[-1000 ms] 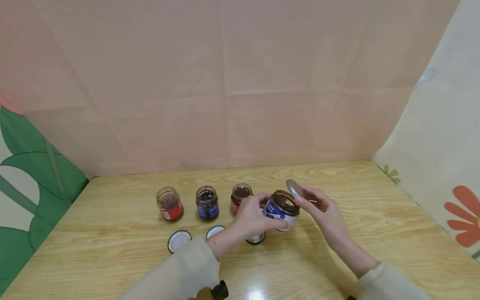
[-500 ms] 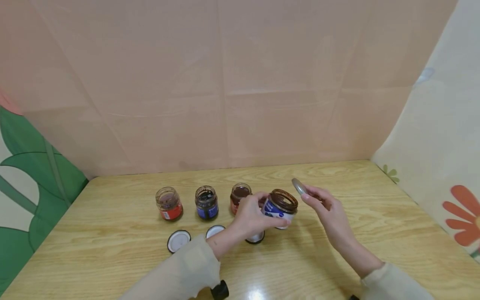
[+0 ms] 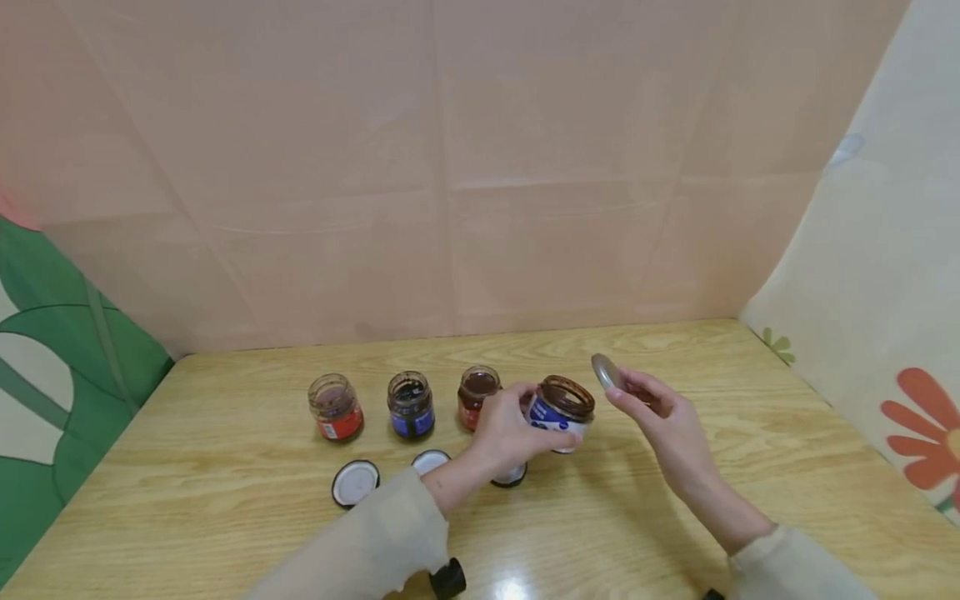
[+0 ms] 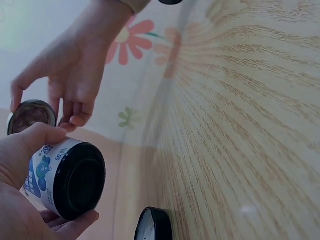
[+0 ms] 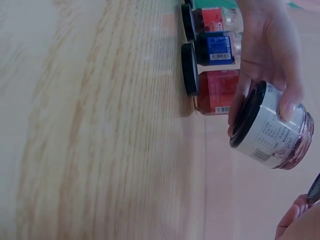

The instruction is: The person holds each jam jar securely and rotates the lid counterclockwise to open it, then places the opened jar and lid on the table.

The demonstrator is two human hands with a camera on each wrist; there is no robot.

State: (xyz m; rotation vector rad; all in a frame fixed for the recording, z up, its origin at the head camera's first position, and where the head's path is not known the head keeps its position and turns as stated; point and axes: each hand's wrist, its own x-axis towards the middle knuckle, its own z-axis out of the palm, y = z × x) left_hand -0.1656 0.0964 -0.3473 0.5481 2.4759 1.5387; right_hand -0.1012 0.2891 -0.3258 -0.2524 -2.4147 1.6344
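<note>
My left hand (image 3: 510,433) grips a glass jam jar (image 3: 561,414) with a blue-and-white label, raised off the table and tilted, its mouth uncovered and dark jam smeared inside the rim. In the left wrist view the jar's black base (image 4: 82,180) faces the camera. To the right, my right hand (image 3: 667,425) pinches a round metal lid (image 3: 606,372) on edge between thumb and fingers, a short gap away from the jar's mouth. The lid's inner side (image 4: 32,117) shows in the left wrist view.
Three uncovered jars stand in a row: a red-labelled jar (image 3: 336,408) at left, a blue-labelled jar (image 3: 411,406), and another red-labelled jar (image 3: 477,392). Before them lie upturned lids, one lid (image 3: 356,483) at left, others partly behind my left arm. A pink cloth (image 3: 450,167) hangs behind the table.
My right hand has drawn the lid away from the jar's mouth, to the right and slightly up. The left hand still holds the jar in nearly the same place.
</note>
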